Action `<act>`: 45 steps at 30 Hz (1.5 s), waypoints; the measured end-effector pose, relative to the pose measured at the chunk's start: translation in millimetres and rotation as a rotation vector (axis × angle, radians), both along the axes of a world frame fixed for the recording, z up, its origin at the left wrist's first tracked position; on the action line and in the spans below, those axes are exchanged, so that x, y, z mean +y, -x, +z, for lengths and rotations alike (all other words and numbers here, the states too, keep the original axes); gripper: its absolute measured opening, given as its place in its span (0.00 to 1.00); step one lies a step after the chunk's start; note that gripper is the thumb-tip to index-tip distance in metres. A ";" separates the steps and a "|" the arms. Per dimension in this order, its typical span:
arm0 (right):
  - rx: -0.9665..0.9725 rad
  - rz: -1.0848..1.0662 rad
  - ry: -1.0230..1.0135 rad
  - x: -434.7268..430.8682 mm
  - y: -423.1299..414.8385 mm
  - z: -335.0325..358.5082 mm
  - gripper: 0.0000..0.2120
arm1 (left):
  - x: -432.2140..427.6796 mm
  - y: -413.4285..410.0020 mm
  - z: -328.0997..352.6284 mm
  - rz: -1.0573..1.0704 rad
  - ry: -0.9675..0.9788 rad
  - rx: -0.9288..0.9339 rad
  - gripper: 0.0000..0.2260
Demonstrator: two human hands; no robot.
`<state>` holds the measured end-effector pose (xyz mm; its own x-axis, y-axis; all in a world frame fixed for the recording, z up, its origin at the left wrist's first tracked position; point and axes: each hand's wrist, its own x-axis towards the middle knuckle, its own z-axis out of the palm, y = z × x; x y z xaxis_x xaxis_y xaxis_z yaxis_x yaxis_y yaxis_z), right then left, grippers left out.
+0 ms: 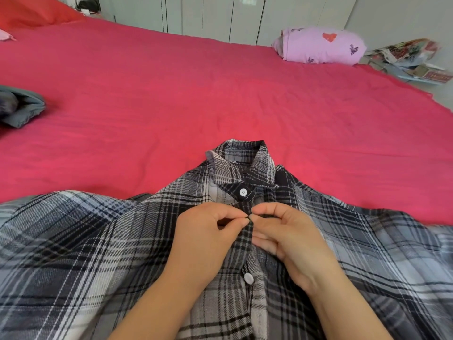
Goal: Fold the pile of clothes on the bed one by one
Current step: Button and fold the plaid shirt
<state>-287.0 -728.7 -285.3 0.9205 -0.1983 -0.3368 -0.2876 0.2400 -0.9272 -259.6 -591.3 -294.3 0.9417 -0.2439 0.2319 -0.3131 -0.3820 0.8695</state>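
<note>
Across the near edge of the pink bed (171,94), finds a grey-and-black plaid shirt (85,241) spread front up, collar (240,163) pointing away. Grips its button placket from both sides, just below the fastened top button (243,192): left hand (208,236) with fingers (235,214) curled and pinching one cloth edge, right hand (289,236) pinching the opposite edge, fingertips of the two hands almost touching. Shows a second white button (248,278) lower on the placket, between the wrists. Hides part of the shirt's front under both forearms. Shows a crumpled grey garment (22,109) at the bed's left edge, well apart from the shirt; a lilac pillow (321,45) with red and purple hearts at the far right; a red pillow (31,11) far left; pale wardrobe doors (208,13) beyond; a heap of printed papers (411,62) on the floor at right. Cannot read any print: too blurred.
</note>
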 end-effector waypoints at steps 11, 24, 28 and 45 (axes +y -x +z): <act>0.006 0.065 -0.019 -2.5 1.1 1.4 0.10 | -2.3 2.3 0.5 -0.004 -0.033 0.021 0.08; 0.025 0.084 -0.055 -3.5 0.1 0.2 0.10 | -3.7 4.4 0.8 -0.022 -0.037 0.002 0.13; 0.035 0.105 -0.083 -4.9 -0.5 0.8 0.11 | -3.7 4.0 -1.2 -0.034 -0.048 -0.026 0.10; 0.049 0.111 -0.119 -5.1 -0.2 1.1 0.11 | -3.4 2.6 0.8 -0.064 0.002 0.012 0.13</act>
<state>-286.8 -733.8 -284.2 0.9163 -0.0529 -0.3970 -0.3626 0.3114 -0.8784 -262.2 -594.7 -293.6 0.9266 -0.3036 0.2216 -0.3269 -0.3597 0.8739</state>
